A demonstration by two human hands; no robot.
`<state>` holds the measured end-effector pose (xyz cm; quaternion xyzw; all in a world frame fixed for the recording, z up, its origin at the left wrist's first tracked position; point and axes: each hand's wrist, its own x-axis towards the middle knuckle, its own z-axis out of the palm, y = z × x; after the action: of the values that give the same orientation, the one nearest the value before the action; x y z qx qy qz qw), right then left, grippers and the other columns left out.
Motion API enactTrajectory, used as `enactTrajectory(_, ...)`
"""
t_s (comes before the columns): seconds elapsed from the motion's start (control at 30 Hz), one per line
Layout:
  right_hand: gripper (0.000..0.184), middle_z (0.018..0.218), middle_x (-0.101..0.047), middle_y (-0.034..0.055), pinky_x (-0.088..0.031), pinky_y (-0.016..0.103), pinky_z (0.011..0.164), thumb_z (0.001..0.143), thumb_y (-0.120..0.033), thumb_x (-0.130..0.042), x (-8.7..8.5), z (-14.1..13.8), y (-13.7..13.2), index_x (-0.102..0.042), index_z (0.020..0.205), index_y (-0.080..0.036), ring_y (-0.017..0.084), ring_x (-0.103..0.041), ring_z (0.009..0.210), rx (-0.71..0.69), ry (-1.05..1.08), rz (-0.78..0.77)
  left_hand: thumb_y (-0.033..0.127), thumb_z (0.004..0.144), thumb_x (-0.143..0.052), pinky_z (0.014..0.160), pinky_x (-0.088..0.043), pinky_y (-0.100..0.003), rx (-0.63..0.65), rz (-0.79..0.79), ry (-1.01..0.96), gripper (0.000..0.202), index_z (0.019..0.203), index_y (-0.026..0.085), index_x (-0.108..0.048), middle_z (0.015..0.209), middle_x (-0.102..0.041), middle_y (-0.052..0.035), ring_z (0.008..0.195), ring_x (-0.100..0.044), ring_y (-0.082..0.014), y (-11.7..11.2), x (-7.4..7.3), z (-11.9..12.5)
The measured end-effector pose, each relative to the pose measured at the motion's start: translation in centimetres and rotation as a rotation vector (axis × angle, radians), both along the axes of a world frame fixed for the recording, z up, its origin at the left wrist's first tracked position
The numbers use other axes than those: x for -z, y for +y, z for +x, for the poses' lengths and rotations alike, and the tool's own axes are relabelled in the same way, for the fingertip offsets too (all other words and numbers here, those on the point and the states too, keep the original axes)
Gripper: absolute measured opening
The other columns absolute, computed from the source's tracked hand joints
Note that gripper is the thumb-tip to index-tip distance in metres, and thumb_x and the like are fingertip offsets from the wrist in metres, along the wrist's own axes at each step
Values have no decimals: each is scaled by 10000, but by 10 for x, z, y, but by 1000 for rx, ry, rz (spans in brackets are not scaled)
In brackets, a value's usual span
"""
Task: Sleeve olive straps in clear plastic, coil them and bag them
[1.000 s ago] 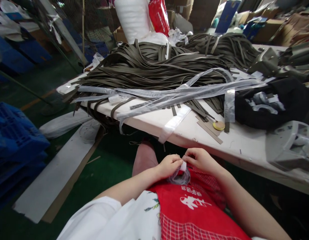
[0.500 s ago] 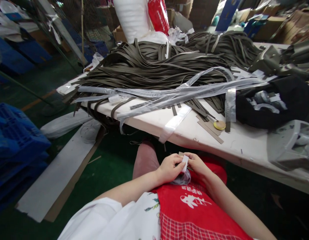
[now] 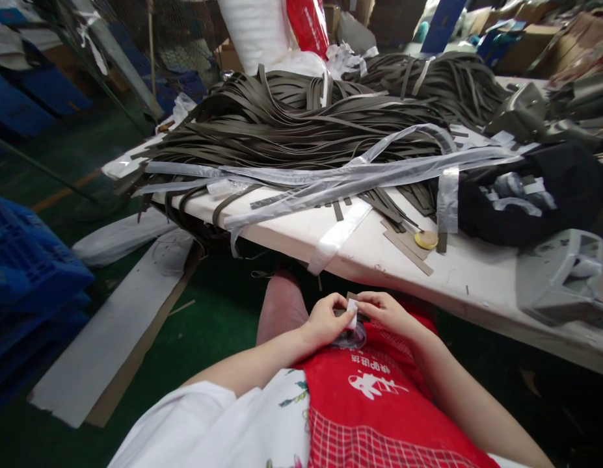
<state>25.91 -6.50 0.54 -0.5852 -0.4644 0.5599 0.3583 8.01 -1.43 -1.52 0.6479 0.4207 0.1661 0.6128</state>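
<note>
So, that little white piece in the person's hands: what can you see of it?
The white piece is small, flat-looking and roughly oblong, perhaps paper or thin plastic, with no print I can make out. It slants slightly in the picture, above the lap, its longer side running toward the body. The left hand pinches it from one side; the fingertips of the right hand are at its other side, near the top. A brownish strip shows just beyond its top edge; whether they are joined I cannot tell.
</note>
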Motion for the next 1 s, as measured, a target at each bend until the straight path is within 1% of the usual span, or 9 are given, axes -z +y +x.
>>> enactTrajectory(0.2,372,624,-596,-8,-387,242,551,721,-505,-719,17,9,3,-619,712,-147,117,-498,561,-121,-19,-98,292,717,-724,753,-491,-291,22,38,15,299,896,178,-514,879,-634,-43,834,-630,-182,-3,2,2)
enactTrajectory(0.37,241,607,-600,-18,-388,231,529,721,-367,-725,17,6,4,-616,687,-154,113,-506,551,-120,-84,-73,320,686,-744,704,-483,-275,84,22,83,334,909,176,-541,875,-645,-41,807,-624,-176,-1,0,0)
enactTrajectory(0.47,91,707,-681,17,-472,265,627,759,-250,-671,8,2,0,-680,731,-165,153,-596,649,-116,-200,23,397,662,-757,606,-456,-274,240,-134,159,348,863,168,-590,758,-660,-26,678,-615,-172,6,0,-3)
enactTrajectory(0.53,123,828,-722,47,-517,302,724,813,-208,-610,1,0,-6,-729,830,-182,183,-648,752,-167,-322,156,442,661,-750,570,-442,-277,301,-305,109,353,817,152,-623,657,-649,-19,584,-595,-160,13,0,-5)
enactTrajectory(0.6,239,1022,-722,75,-529,356,858,852,-190,-567,-5,-1,-12,-731,1025,-208,217,-663,920,-210,-437,307,394,611,-786,597,-453,-280,234,-450,-42,361,824,132,-658,640,-655,-23,579,-597,-153,24,-2,-6)
enactTrajectory(0.67,404,1246,-649,92,-483,419,1004,860,-164,-550,-8,-3,-19,-643,1246,-237,244,-608,1123,-190,-514,410,314,553,-812,650,-470,-285,115,-545,-199,389,867,119,-691,690,-681,-39,632,-617,-160,35,-6,-4)
enactTrajectory(0.73,534,1371,-567,94,-433,454,1079,849,-130,-540,-8,-7,-23,-543,1368,-253,253,-534,1243,-135,-578,466,300,562,-804,689,-478,-289,39,-587,-287,369,868,115,-717,753,-705,-61,686,-630,-170,44,-13,1)
enactTrajectory(0.9,643,1434,-507,106,-404,487,1115,816,-82,-533,-13,-10,-27,-462,1436,-239,265,-462,1323,-25,-672,574,398,609,-841,734,-462,-264,-34,-493,-327,366,811,119,-715,794,-702,-57,730,-618,-151,50,-33,21)
enactTrajectory(1.0,466,1336,-598,90,-451,458,1070,853,-114,-547,-22,17,-31,-591,1296,-251,248,-535,1249,102,-733,645,441,583,-871,697,-458,-249,21,-529,-335,462,871,130,-689,792,-699,-42,697,-615,-139,45,-34,26)
